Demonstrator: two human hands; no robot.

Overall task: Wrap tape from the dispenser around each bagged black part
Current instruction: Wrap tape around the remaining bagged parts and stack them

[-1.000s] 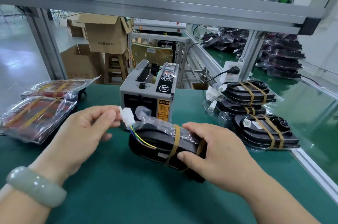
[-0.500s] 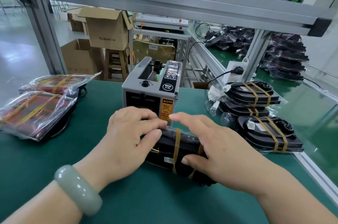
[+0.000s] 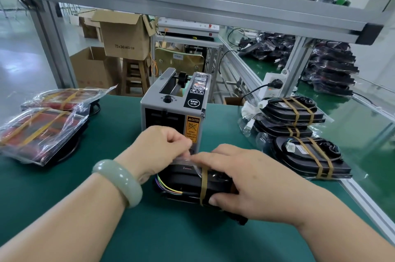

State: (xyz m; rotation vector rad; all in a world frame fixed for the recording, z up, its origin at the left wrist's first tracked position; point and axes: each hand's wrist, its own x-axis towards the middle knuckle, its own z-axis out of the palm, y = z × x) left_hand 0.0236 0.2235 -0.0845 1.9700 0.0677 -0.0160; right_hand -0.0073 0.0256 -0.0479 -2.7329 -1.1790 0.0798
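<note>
Both hands met over the bagged black part (image 3: 192, 184), lying on the green worktop (image 3: 132, 231) just before the tape dispenser (image 3: 174, 110), long axis left to right. Left hand (image 3: 157, 150) pinched the bag's loose film; right hand (image 3: 241, 178) clasped the right end.

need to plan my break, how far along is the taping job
Done: three taped parts stacked at right, two more at left. In hand: the left hand pinches the bag end while the right hand holds a part showing one tape band. More bagged parts wait behind.
</note>
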